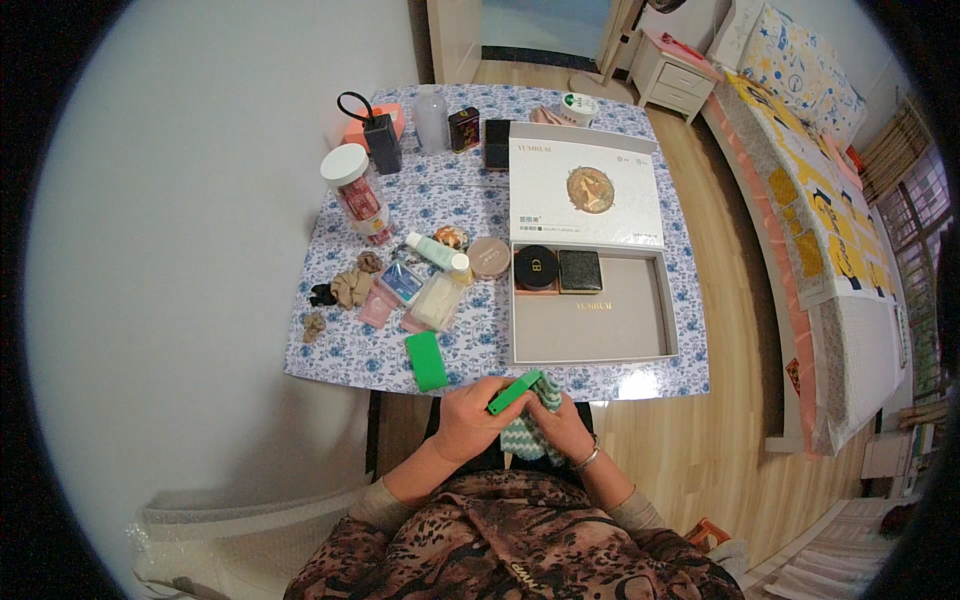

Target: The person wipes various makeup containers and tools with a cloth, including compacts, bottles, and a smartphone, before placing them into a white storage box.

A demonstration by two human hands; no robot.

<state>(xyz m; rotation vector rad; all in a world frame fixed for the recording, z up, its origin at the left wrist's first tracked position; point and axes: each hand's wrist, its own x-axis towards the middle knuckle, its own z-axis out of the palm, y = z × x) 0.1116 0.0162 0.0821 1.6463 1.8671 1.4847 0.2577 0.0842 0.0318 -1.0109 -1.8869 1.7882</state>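
My left hand [469, 420] grips a slim green case or box part [514, 392], tilted with its narrow edge facing up. In my right hand [564, 429] is a green and white zigzag-patterned cloth [525, 441], its upper end pressed against the green part and its lower end hanging over my lap. Both hands meet just off the table's near edge. A second flat green piece [426, 361] lies on the table near that edge, left of my hands. Beyond them stands an open white gift box [592, 330] holding a round black compact [536, 267] and a square black case [580, 271].
On the patterned table [480, 360], the left side holds hair scrunchies [351, 289], a light green tube [431, 251], a clear packet [438, 301] and a white-lidded jar [358, 195]. Farther back are a clear bottle [430, 120] and a black box [497, 145]. A bed [817, 210] stands right.
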